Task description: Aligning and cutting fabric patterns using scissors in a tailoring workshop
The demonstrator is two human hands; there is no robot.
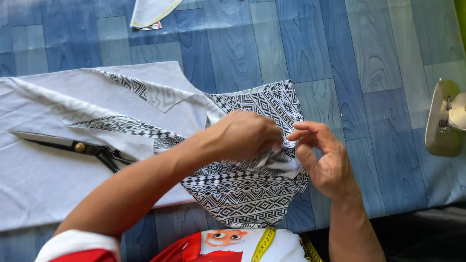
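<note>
Pinching the black-and-white patterned fabric [242, 194] at frame centre, my left hand [245, 136] and right hand [323, 157] both held its folded edge. Scissors [73, 145] lay at the left on white cloth [43, 184].

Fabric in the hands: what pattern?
Black-and-white geometric print on the fabric, pinched by left hand and right hand; head view.

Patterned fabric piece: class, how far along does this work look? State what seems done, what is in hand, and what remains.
Done: the patterned fabric looks cut to shape, and the scissors lie idle on the white cloth. In hand: left hand and right hand pinch and fold its right edge. Left: probably stitching; the fabric lies apart from what looks like a sewing machine at the right edge.
</note>
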